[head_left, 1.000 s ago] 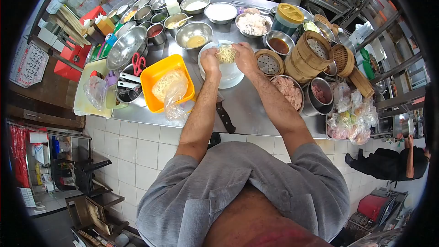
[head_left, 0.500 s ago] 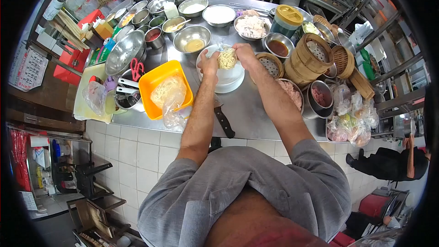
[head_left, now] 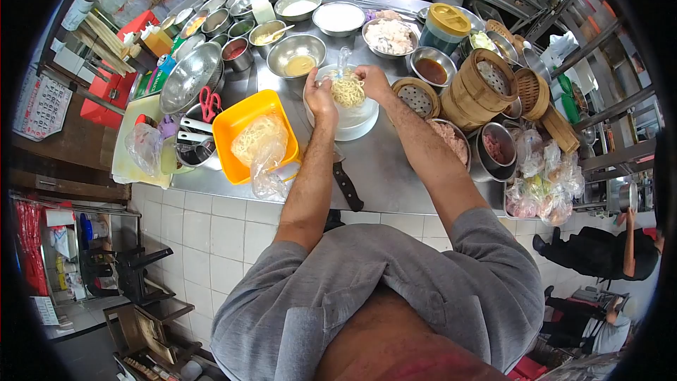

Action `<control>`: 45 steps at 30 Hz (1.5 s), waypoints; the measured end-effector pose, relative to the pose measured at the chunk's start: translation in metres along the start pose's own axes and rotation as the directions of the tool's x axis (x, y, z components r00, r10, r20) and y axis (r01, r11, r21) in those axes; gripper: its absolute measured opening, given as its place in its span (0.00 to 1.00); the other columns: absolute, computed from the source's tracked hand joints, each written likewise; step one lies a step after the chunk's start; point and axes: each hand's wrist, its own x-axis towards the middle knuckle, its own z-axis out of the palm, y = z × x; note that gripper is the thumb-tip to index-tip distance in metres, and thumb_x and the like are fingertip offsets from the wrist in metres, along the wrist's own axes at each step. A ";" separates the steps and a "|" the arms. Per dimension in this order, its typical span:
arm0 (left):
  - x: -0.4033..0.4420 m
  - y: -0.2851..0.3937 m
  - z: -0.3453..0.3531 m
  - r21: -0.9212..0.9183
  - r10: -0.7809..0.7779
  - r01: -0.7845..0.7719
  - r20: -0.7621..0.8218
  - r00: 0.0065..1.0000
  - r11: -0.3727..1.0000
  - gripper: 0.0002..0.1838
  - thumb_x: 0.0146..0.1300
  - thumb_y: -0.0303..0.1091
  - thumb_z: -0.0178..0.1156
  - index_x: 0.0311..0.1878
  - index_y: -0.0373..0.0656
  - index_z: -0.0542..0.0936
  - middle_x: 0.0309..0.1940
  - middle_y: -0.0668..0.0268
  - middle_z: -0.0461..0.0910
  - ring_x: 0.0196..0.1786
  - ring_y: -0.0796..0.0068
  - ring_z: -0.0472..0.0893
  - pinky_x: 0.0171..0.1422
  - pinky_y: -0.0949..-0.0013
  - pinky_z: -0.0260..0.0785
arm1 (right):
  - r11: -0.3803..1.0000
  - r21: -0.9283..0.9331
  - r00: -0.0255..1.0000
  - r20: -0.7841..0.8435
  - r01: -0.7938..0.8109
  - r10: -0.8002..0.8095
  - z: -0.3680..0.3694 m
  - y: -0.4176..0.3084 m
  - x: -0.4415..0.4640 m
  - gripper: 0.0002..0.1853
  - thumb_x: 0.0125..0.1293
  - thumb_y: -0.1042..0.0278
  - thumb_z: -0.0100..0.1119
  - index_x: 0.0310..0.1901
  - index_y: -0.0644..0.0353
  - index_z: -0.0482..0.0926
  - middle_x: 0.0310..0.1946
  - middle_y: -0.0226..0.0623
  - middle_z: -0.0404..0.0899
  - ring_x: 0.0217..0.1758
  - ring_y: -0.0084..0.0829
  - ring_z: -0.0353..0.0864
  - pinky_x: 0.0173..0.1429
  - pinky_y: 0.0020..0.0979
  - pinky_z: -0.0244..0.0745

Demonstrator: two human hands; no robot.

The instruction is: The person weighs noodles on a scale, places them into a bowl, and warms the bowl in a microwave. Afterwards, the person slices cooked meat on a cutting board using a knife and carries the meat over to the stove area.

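Observation:
A clear plastic bag of noodles (head_left: pixel 348 90) lies over a round whitish container (head_left: pixel 344 128), its twisted top pointing away from me. My left hand (head_left: pixel 321 99) is at the left side of the noodles, thumb and fingers apart. On the other side my right hand (head_left: pixel 372 83) has its fingers curled at the bag's edge. The fingertips are partly hidden. A yellow-orange basin (head_left: pixel 224 142) to the left holds more noodles in clear plastic (head_left: pixel 262 142). Just right of my left forearm lies a knife with a black handle (head_left: pixel 347 187).
Metal bowls, one with yellowish liquid (head_left: pixel 300 65), line the back. Bamboo steamers (head_left: pixel 465 92), a bowl of brown sauce (head_left: pixel 431 69) and minced meat (head_left: pixel 451 140) stand right. Red scissors (head_left: pixel 209 104) and a colander (head_left: pixel 190 81) lie left. Another person (head_left: pixel 599 250) is at far right.
The noodles have come down slightly toward the container, and the bag's top now shows above them. My left hand's fingers have spread away from the bag. Another person has appeared at lower right.

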 end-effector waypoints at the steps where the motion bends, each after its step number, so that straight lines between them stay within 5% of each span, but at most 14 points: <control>1: 0.002 -0.002 0.000 -0.035 -0.008 0.009 0.024 1.000 0.999 0.22 0.58 0.18 0.51 0.58 0.32 0.69 0.47 0.60 0.73 0.45 0.73 0.74 0.48 0.72 0.69 | 1.000 0.000 1.000 0.001 -0.002 0.002 0.002 0.003 0.000 0.05 0.50 0.85 0.53 0.26 0.65 0.77 0.21 0.28 0.76 0.24 0.17 0.70 0.30 0.23 0.67; 8: 0.014 -0.013 -0.014 0.072 -0.144 0.131 0.224 0.964 0.989 0.13 0.57 0.22 0.55 0.47 0.33 0.77 0.39 0.62 0.76 0.44 0.74 0.75 0.48 0.73 0.67 | 0.982 0.168 0.994 -0.046 -0.090 0.100 0.000 0.008 0.016 0.06 0.55 0.81 0.54 0.31 0.64 0.81 0.24 0.32 0.80 0.27 0.19 0.74 0.33 0.24 0.70; 10: 0.015 -0.018 -0.021 0.607 0.276 -0.400 0.291 0.916 0.687 0.11 0.53 0.26 0.59 0.42 0.38 0.81 0.34 0.58 0.78 0.40 0.65 0.76 0.49 0.67 0.66 | 0.966 0.198 0.986 0.027 -0.168 0.166 -0.007 -0.001 0.016 0.05 0.56 0.81 0.55 0.31 0.64 0.81 0.25 0.30 0.80 0.28 0.17 0.74 0.32 0.21 0.69; 13: 0.020 -0.016 -0.022 0.753 0.383 -0.396 0.206 0.900 0.525 0.10 0.52 0.29 0.61 0.39 0.41 0.82 0.37 0.53 0.77 0.43 0.59 0.75 0.52 0.63 0.65 | 0.947 0.213 0.971 0.076 -0.238 0.227 -0.007 -0.002 0.017 0.06 0.57 0.82 0.54 0.30 0.65 0.81 0.26 0.30 0.80 0.28 0.17 0.75 0.34 0.20 0.69; 21: 0.022 0.013 -0.002 0.485 0.164 -0.148 0.009 0.986 0.862 0.12 0.57 0.29 0.57 0.44 0.38 0.79 0.47 0.57 0.70 0.47 0.62 0.73 0.52 0.65 0.68 | 0.897 0.434 0.990 -0.134 0.089 -0.033 -0.019 -0.055 0.016 0.07 0.53 0.83 0.58 0.35 0.65 0.76 0.30 0.32 0.80 0.35 0.20 0.77 0.41 0.23 0.72; 23: -0.002 0.041 0.017 0.019 0.003 -0.001 -0.116 0.993 1.000 0.13 0.63 0.29 0.52 0.50 0.38 0.75 0.52 0.60 0.67 0.49 0.66 0.72 0.46 0.63 0.74 | 0.948 0.278 0.959 -0.273 0.157 -0.079 -0.026 -0.070 0.010 0.11 0.50 0.80 0.61 0.37 0.64 0.76 0.32 0.36 0.80 0.38 0.26 0.79 0.45 0.26 0.74; 25: -0.011 0.056 0.028 -0.009 0.058 -0.060 -0.126 0.990 0.998 0.14 0.65 0.29 0.50 0.53 0.39 0.71 0.47 0.63 0.68 0.46 0.70 0.72 0.44 0.61 0.75 | 0.993 0.090 0.961 -0.272 0.073 -0.046 -0.024 -0.050 0.001 0.14 0.48 0.77 0.62 0.39 0.64 0.75 0.35 0.41 0.80 0.41 0.35 0.80 0.48 0.31 0.74; 27: -0.020 0.070 0.040 -0.042 0.125 -0.132 -0.147 0.981 0.990 0.16 0.66 0.29 0.48 0.57 0.40 0.67 0.42 0.66 0.69 0.43 0.75 0.72 0.42 0.59 0.77 | 0.891 -0.453 0.990 0.122 -0.011 0.074 -0.010 -0.032 -0.013 0.14 0.49 0.76 0.60 0.40 0.64 0.76 0.39 0.45 0.80 0.44 0.43 0.80 0.50 0.37 0.74; 31: -0.058 0.089 0.056 -0.184 0.097 -0.106 -0.057 0.994 0.977 0.15 0.65 0.27 0.47 0.55 0.38 0.66 0.44 0.64 0.70 0.44 0.72 0.73 0.43 0.59 0.78 | 0.822 -0.533 0.945 0.327 0.200 -0.019 0.045 -0.006 -0.013 0.15 0.51 0.73 0.57 0.43 0.64 0.76 0.42 0.48 0.79 0.47 0.46 0.78 0.53 0.40 0.73; 34: -0.086 0.122 0.055 -0.229 0.020 -0.008 0.049 0.999 0.973 0.14 0.65 0.25 0.47 0.54 0.37 0.66 0.45 0.63 0.72 0.45 0.70 0.75 0.44 0.57 0.77 | 0.976 -0.196 0.981 0.183 0.098 -0.062 0.030 -0.027 -0.011 0.16 0.54 0.68 0.55 0.45 0.61 0.76 0.43 0.49 0.79 0.48 0.46 0.78 0.53 0.39 0.72; 36: -0.100 0.144 0.053 -0.301 0.063 -0.020 0.132 0.989 0.953 0.13 0.64 0.25 0.47 0.52 0.37 0.67 0.45 0.62 0.74 0.46 0.68 0.76 0.48 0.54 0.76 | 0.748 -0.565 0.937 0.171 0.348 -0.306 0.027 -0.002 0.000 0.17 0.56 0.63 0.54 0.48 0.55 0.77 0.45 0.48 0.78 0.49 0.43 0.77 0.54 0.41 0.71; 38: -0.114 0.166 0.049 -0.330 0.095 -0.040 0.152 0.984 0.943 0.13 0.64 0.25 0.46 0.52 0.37 0.67 0.45 0.61 0.74 0.47 0.67 0.77 0.49 0.52 0.75 | 0.605 -0.789 0.990 0.142 0.106 0.011 -0.001 -0.073 -0.053 0.17 0.57 0.64 0.54 0.50 0.49 0.77 0.48 0.46 0.77 0.52 0.39 0.76 0.55 0.43 0.68; 41: -0.127 0.196 0.038 -0.378 0.171 -0.084 0.203 0.964 0.922 0.13 0.64 0.25 0.46 0.52 0.38 0.67 0.47 0.60 0.75 0.50 0.66 0.77 0.52 0.49 0.74 | 0.535 -0.830 0.928 0.311 0.160 0.205 -0.004 -0.046 -0.052 0.18 0.57 0.66 0.54 0.51 0.47 0.77 0.50 0.43 0.77 0.54 0.36 0.75 0.57 0.46 0.66; 45: -0.134 0.241 0.000 -0.393 0.321 -0.249 0.128 0.938 0.885 0.12 0.60 0.23 0.50 0.48 0.40 0.68 0.42 0.62 0.76 0.44 0.70 0.78 0.48 0.53 0.75 | 0.638 -0.765 0.962 0.230 0.086 0.147 -0.004 -0.034 -0.025 0.19 0.57 0.61 0.56 0.51 0.51 0.76 0.44 0.42 0.79 0.47 0.40 0.78 0.53 0.38 0.71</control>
